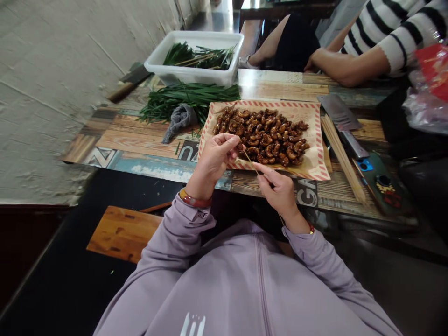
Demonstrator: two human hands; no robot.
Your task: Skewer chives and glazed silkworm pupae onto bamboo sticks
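Observation:
Over the near edge of a paper-lined tray (324, 158), my left hand (217, 156) pinches a small dark brown glazed piece of food (240, 146) at the tip of a thin wooden skewer (251, 161). My right hand (278, 190) grips that skewer lower down, its fingers closed round the stick, and the far end runs down past my wrist. Behind both hands, a heap of curled, sauce-coated brown pieces (269, 133) covers the striped paper. The exact kind of food is hard to make out.
Bundled green chives (189, 95) and a grey cloth (180, 120) lie left of the tray. Behind stands a white plastic tub (196, 74) of greens. At right are loose skewers (345, 161), a cleaver (339, 114) and a phone (383, 184). A person in a striped top (395, 37) sits opposite.

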